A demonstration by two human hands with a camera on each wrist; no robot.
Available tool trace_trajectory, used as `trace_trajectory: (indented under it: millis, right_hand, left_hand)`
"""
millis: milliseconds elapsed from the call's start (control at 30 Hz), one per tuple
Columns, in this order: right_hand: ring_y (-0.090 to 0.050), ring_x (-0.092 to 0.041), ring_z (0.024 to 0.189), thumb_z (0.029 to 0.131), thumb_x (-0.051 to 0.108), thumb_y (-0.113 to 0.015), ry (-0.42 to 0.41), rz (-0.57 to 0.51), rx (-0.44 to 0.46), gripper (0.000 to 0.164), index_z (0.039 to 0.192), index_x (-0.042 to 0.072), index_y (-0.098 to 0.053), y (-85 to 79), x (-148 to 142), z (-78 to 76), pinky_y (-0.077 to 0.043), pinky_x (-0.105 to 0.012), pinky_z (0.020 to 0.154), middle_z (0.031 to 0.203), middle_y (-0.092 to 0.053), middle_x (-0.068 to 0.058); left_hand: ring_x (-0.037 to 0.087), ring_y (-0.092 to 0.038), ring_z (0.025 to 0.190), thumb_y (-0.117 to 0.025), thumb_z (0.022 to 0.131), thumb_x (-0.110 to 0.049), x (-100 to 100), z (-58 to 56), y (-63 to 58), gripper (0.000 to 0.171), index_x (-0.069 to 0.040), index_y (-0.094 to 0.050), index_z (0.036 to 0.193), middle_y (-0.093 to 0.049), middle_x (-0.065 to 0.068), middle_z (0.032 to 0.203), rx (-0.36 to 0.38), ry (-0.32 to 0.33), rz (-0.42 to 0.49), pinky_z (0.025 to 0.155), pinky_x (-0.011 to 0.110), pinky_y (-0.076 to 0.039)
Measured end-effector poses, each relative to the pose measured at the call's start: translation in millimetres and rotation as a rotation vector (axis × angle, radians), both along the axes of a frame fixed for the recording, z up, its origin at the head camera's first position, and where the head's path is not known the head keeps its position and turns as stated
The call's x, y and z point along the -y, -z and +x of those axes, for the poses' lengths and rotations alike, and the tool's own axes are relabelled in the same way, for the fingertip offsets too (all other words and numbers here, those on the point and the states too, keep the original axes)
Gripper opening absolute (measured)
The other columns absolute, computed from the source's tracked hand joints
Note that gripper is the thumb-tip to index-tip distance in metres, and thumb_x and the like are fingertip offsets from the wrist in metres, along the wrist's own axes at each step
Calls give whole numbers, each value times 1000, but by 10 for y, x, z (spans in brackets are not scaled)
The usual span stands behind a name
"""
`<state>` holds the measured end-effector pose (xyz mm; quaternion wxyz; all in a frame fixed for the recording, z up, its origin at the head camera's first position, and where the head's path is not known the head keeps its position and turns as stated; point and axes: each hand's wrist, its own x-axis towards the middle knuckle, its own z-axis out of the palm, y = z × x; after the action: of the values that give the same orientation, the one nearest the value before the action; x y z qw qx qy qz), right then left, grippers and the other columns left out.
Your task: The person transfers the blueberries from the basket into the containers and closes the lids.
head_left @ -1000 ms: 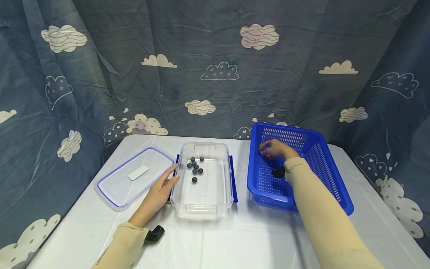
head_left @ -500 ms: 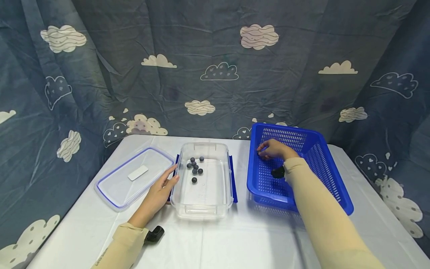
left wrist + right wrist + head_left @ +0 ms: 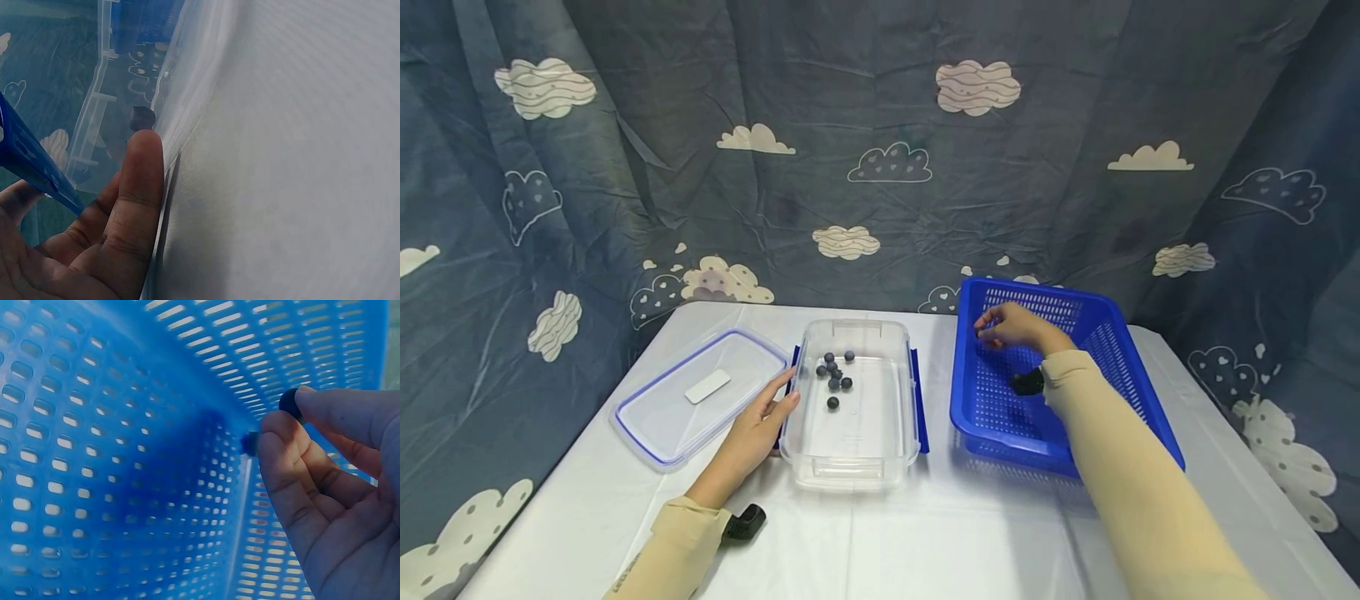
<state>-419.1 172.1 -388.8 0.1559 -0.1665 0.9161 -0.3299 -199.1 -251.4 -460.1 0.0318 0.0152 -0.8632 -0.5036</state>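
Note:
My right hand (image 3: 1017,325) is inside the blue plastic basket (image 3: 1011,434), near its left wall. Its thumb and fingertips pinch a blueberry (image 3: 290,405), seen clearly in the right wrist view. Another dark berry (image 3: 250,444) sits at the basket's corner, behind the fingers. My left hand (image 3: 758,427) rests against the left side of a clear plastic box (image 3: 857,429), fingers fairly straight, beside its blue latch flap (image 3: 34,156). Several blueberries (image 3: 835,383) lie inside the box, towards its left and back.
A clear lid (image 3: 677,417) with a blue seal and white label lies left of the box. The box's right latch flap (image 3: 920,400) hangs outward. A dark cloud-print curtain (image 3: 880,200) stands behind the white-covered table (image 3: 910,533).
My right hand has risen slightly from the basket's floor, with the blueberry between its fingertips. My left hand and the box stay in place.

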Motion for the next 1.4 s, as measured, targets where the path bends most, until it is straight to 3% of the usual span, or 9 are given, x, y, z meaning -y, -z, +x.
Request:
trace_trajectory:
  millis: [267, 533, 733, 1033, 1400]
  right_hand:
    - [-62, -17, 80, 106, 6, -63, -3, -33, -23, 24, 124, -9, -65, -165, -29, 94, -55, -38, 83, 93, -71, -11]
    - [-67, -22, 88, 106, 8, -63, -6, -95, -12, 27, 126, -10, -65, -253, -85, 129, -57, -31, 81, 100, -73, -13]
    - [-67, -21, 88, 106, 7, -64, -10, -119, -23, 29, 128, -11, -63, -272, -114, 128, -57, -26, 76, 99, -73, -13]
    - [-67, -21, 87, 107, 9, -63, -34, -91, -59, 26, 126, -9, -65, -375, -47, 199, -55, -25, 73, 94, -72, -8]
    - [-63, -19, 83, 108, 11, -62, -70, -72, -109, 27, 129, -5, -66, -507, 93, 328, -54, -28, 78, 91, -71, -12]
  left_hand:
    - [35, -68, 125, -53, 111, -52, -9, 9, -10, 59, -34, -41, 166, -71, 21, 139, -6, -1, 11, 107, 56, -52]
    - [33, -71, 117, -54, 111, -51, -25, 15, -8, 59, -34, -42, 166, -71, 23, 137, 9, -4, 37, 85, 37, -59]
    - [32, -71, 118, -54, 111, -52, -26, 28, -1, 59, -34, -42, 165, -72, 22, 136, 8, -6, 11, 91, 40, -58]
    - [29, -71, 110, -56, 110, -52, -23, 29, 6, 59, -35, -43, 165, -71, 23, 135, 15, -7, 66, 76, 33, -59]
    - [30, -72, 109, -56, 110, -51, -20, 31, 2, 58, -35, -43, 165, -70, 24, 136, 15, 3, 91, 70, 33, -61]
